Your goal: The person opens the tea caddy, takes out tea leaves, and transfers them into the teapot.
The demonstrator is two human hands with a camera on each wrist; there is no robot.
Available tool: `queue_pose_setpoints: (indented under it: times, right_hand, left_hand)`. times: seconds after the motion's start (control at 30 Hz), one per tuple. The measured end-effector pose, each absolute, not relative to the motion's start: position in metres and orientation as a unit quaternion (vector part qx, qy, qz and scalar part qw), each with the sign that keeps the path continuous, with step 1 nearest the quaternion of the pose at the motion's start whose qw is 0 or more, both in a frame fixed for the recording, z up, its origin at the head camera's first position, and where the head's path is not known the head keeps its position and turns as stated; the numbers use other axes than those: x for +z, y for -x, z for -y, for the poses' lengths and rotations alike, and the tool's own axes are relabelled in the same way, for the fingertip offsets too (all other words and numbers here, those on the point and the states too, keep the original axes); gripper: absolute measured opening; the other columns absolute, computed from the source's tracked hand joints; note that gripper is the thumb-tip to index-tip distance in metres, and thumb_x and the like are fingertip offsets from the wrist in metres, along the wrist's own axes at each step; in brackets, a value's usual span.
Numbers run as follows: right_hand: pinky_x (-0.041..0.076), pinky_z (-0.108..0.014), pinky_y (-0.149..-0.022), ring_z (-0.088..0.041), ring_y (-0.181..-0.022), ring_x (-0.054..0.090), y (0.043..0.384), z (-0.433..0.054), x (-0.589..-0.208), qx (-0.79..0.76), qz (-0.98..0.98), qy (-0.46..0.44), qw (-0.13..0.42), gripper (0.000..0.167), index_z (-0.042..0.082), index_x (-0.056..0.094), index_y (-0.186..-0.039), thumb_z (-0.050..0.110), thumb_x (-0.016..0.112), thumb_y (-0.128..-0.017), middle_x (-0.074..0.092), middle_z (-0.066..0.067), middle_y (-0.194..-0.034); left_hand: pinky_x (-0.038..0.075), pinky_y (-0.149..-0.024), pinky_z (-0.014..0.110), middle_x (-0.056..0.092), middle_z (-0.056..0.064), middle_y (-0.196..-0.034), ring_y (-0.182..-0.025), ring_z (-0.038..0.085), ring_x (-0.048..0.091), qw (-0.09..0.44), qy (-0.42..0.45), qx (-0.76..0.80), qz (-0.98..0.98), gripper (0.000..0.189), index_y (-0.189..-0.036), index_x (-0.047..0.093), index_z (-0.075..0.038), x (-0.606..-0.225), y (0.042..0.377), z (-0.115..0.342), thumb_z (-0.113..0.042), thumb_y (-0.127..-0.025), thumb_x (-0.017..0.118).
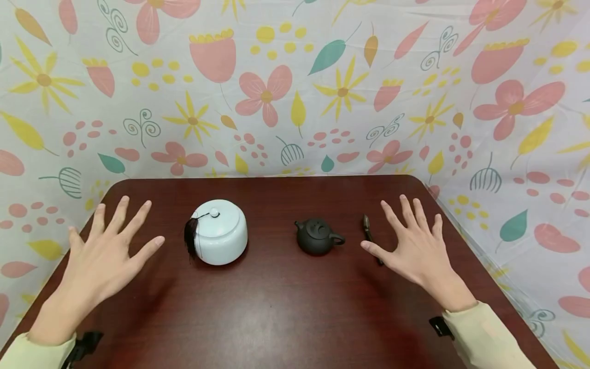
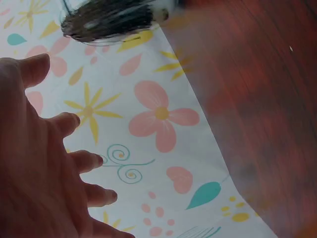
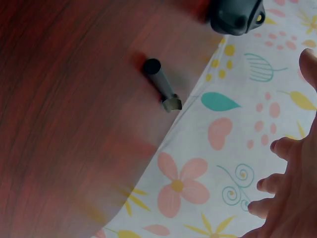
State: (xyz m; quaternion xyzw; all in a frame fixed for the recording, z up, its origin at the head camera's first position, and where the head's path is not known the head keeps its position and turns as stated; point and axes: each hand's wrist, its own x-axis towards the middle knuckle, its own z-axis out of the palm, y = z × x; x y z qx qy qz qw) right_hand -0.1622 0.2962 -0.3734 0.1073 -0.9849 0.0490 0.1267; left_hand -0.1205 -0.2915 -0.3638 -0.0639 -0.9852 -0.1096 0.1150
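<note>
My left hand (image 1: 102, 256) hovers over the left of the table, fingers spread and holding nothing. To its right stands a round white lidded jar (image 1: 222, 241) with a knob and a black tassel (image 1: 191, 237); that tassel (image 2: 111, 22) also shows at the top of the left wrist view. A small black teapot (image 1: 317, 237) sits right of the middle, its handle pointing right. Just left of my right hand (image 1: 420, 248) lies a slim dark rod (image 1: 367, 230) with a metallic tip, partly covered by the thumb. My right fingers are spread too, with nothing in them.
All these things stand on a dark red-brown wooden table (image 1: 276, 318) with rounded far corners. A white cloth (image 1: 295, 148) printed with flowers and leaves hangs behind it and along both sides. Black straps (image 1: 85, 344) show at my pale sleeves.
</note>
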Motion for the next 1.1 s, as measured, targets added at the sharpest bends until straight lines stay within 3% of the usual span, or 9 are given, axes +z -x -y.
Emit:
queue_pose_setpoints:
  times: [0.13,0.3,0.33,0.43,0.53,0.6,0.73,0.93,1.1]
  right_hand:
    - [0.007,-0.082,-0.11,-0.044,-0.159,0.006,0.16,-0.293,-0.372,0.062,0.983,-0.107,0.133,0.105,0.026,0.02,-0.171,0.081,0.059,-0.09,0.009,-0.019,-0.175]
    - [0.028,-0.078,-0.104,-0.048,-0.153,0.021,0.158,-0.286,-0.371,0.081,0.98,-0.109,0.142,0.101,0.029,0.022,-0.17,0.078,0.06,-0.091,0.018,-0.019,-0.172]
    - [0.031,-0.077,-0.102,-0.048,-0.151,0.024,0.157,-0.285,-0.371,0.086,0.98,-0.111,0.145,0.1,0.029,0.023,-0.17,0.078,0.061,-0.091,0.02,-0.019,-0.171]
    - [0.037,-0.075,-0.097,-0.048,-0.147,0.03,0.157,-0.279,-0.369,0.099,0.976,-0.121,0.152,0.098,0.029,0.025,-0.17,0.075,0.064,-0.092,0.027,-0.019,-0.168]
    - [0.038,-0.074,-0.096,-0.047,-0.144,0.035,0.157,-0.274,-0.368,0.119,0.972,-0.133,0.156,0.095,0.029,0.028,-0.169,0.07,0.067,-0.092,0.032,-0.018,-0.165]
    - [0.04,-0.073,-0.095,-0.046,-0.142,0.037,0.158,-0.27,-0.367,0.137,0.968,-0.143,0.155,0.093,0.029,0.03,-0.168,0.067,0.068,-0.093,0.035,-0.017,-0.164]
    - [0.046,-0.068,-0.089,-0.041,-0.139,0.042,0.159,-0.267,-0.367,0.173,0.959,-0.164,0.155,0.087,0.028,0.035,-0.166,0.062,0.071,-0.094,0.04,-0.013,-0.16]
    - [0.048,-0.064,-0.091,-0.038,-0.138,0.044,0.161,-0.262,-0.368,0.212,0.947,-0.193,0.142,0.081,0.023,0.043,-0.163,0.053,0.075,-0.095,0.045,-0.014,-0.156]
    - [0.046,-0.061,-0.098,-0.035,-0.141,0.042,0.168,-0.258,-0.368,0.244,0.939,-0.21,0.119,0.075,0.021,0.047,-0.16,0.05,0.076,-0.096,0.045,-0.013,-0.155]
  left_hand:
    - [0.019,-0.104,0.083,0.023,0.021,-0.171,-0.154,0.053,0.018,0.169,0.063,-0.164,0.97,0.083,-0.17,0.026,-0.026,-0.362,0.113,0.284,-0.055,-0.102,0.063]
    - [0.041,-0.09,0.07,0.049,0.013,-0.158,-0.138,0.047,0.047,0.275,0.083,-0.24,0.927,0.082,-0.161,0.048,-0.023,-0.358,0.102,0.263,-0.038,-0.089,0.083]
    - [0.043,-0.09,0.068,0.053,0.011,-0.155,-0.135,0.045,0.05,0.292,0.093,-0.249,0.919,0.081,-0.159,0.051,-0.022,-0.356,0.1,0.257,-0.035,-0.086,0.086]
    - [0.045,-0.104,0.049,0.06,0.01,-0.146,-0.133,0.039,0.054,0.332,0.137,-0.272,0.893,0.079,-0.152,0.059,-0.018,-0.351,0.096,0.239,-0.027,-0.079,0.089]
    - [0.038,-0.112,0.026,0.064,0.009,-0.14,-0.129,0.033,0.057,0.345,0.181,-0.292,0.873,0.075,-0.147,0.063,-0.013,-0.346,0.093,0.221,-0.024,-0.077,0.088]
    - [0.035,-0.11,0.018,0.065,0.009,-0.137,-0.124,0.029,0.06,0.337,0.204,-0.313,0.864,0.071,-0.144,0.064,-0.009,-0.344,0.091,0.209,-0.021,-0.078,0.088]
    - [0.04,-0.104,0.016,0.065,0.004,-0.137,-0.119,0.022,0.062,0.294,0.232,-0.356,0.856,0.067,-0.142,0.064,-0.008,-0.345,0.088,0.183,-0.016,-0.08,0.089]
    - [0.044,-0.102,0.021,0.063,-0.007,-0.138,-0.119,0.015,0.063,0.216,0.26,-0.408,0.848,0.065,-0.143,0.062,-0.018,-0.355,0.086,0.15,-0.017,-0.084,0.09]
    - [0.054,-0.094,0.034,0.064,-0.012,-0.136,-0.118,0.012,0.063,0.147,0.275,-0.452,0.836,0.063,-0.145,0.06,-0.025,-0.371,0.09,0.126,-0.019,-0.088,0.088]
